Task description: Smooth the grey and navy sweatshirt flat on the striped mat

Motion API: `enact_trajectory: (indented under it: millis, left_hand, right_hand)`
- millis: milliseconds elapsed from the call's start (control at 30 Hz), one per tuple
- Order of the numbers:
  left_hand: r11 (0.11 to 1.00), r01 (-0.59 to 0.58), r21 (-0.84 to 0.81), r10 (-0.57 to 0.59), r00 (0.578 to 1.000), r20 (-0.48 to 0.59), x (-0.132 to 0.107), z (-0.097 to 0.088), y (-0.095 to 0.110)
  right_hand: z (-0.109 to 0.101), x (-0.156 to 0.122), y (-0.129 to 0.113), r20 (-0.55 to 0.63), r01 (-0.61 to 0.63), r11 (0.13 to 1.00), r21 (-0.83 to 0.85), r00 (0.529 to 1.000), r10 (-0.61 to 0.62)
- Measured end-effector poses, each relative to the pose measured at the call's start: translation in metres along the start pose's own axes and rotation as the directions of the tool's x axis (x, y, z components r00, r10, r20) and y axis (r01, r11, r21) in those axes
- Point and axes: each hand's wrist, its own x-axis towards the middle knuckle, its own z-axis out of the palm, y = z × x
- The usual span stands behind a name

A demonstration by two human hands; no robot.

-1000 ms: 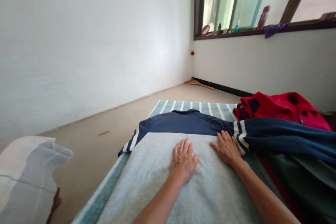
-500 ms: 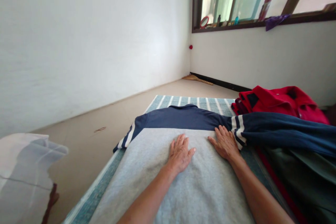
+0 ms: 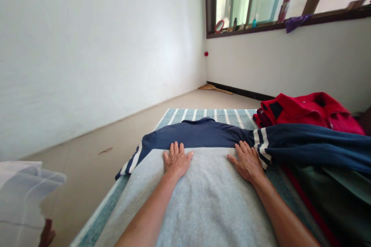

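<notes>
At the far left, a pale translucent sheet (image 3: 23, 193) sits at the edge of your view, with a small dark-red shape (image 3: 46, 233) by its lower edge, too blurred to identify. Beyond it runs the beige floor (image 3: 95, 135), and at the far end a straw broom (image 3: 216, 89) lies against the wall's black skirting. A teal-and-white striped mat (image 3: 203, 115) lies on the floor ahead of you, and a long-sleeved polo shirt (image 3: 214, 200) with a grey body and navy yoke is spread on it, collar at the far end. Your left hand (image 3: 176, 160) is open, palm down and fingers spread on the grey body, just near the yoke seam. Your right hand (image 3: 247, 162) is also open and flat, gripping nothing, with its fingertips near the same seam and just beside the white-striped navy sleeve (image 3: 313, 148), which stretches off to the right. That sleeve lies across a dark green garment (image 3: 330, 204), and a folded red garment (image 3: 307, 110) sits to its far side. Above them, a window sill (image 3: 298, 27) holds a round mirror (image 3: 219, 26), a spray can (image 3: 284, 9) and a purple cloth (image 3: 297, 23).
</notes>
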Motion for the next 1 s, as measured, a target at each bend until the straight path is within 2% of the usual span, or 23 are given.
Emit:
enact_trajectory:
  millis: [133, 233, 367, 467, 600, 667, 733, 833, 900, 1000]
  left_hand:
    - [0.999, 0.015, -0.034, -0.014, 0.999, 0.036, 0.003, -0.013, 0.003]
    - [0.999, 0.028, -0.037, -0.03, 0.999, -0.042, 0.014, -0.022, 0.006]
    - [0.997, 0.069, -0.022, -0.071, 0.992, -0.106, 0.034, -0.023, 0.0]
    - [0.99, 0.141, -0.017, -0.142, 0.987, -0.081, 0.044, -0.019, -0.012]
    - [0.99, 0.132, -0.044, -0.132, 0.991, 0.004, 0.045, -0.014, -0.024]
    - [0.991, 0.124, -0.054, -0.124, 0.992, 0.01, 0.044, -0.013, -0.025]
    - [0.992, 0.114, -0.049, -0.115, 0.993, -0.022, 0.045, -0.015, -0.025]
    - [0.996, 0.089, -0.015, -0.09, 0.986, -0.138, 0.052, -0.021, -0.027]
    - [0.997, 0.082, 0.002, -0.08, 0.977, -0.196, 0.063, -0.027, -0.034]
    - [0.996, 0.092, 0.012, -0.088, 0.977, -0.196, 0.083, -0.037, -0.053]
  right_hand:
    - [0.001, 0.001, 0.0, 0.001, 0.001, 1.0, 0.009, 1.0, -0.001]
    - [0.001, 0.001, 0.0, -0.009, 0.002, 1.0, 0.017, 1.0, -0.001]
    - [0.003, 0.002, 0.0, -0.024, 0.01, 1.0, 0.03, 1.0, -0.009]
    - [0.005, 0.002, 0.0, -0.033, 0.015, 0.999, 0.033, 0.999, -0.014]
    - [0.008, 0.001, 0.001, -0.046, 0.01, 1.0, 0.028, 0.999, -0.009]
    - [0.008, 0.001, 0.001, -0.047, 0.011, 1.0, 0.026, 0.999, -0.009]
    - [0.009, 0.0, 0.001, -0.053, 0.017, 1.0, 0.026, 0.998, -0.015]
    - [0.009, 0.0, 0.001, -0.063, 0.021, 1.0, 0.021, 0.998, -0.02]
    - [0.01, 0.001, 0.002, -0.063, 0.019, 1.0, 0.018, 0.998, -0.017]
    - [0.012, 0.001, 0.002, -0.068, 0.023, 1.0, 0.013, 0.997, -0.022]
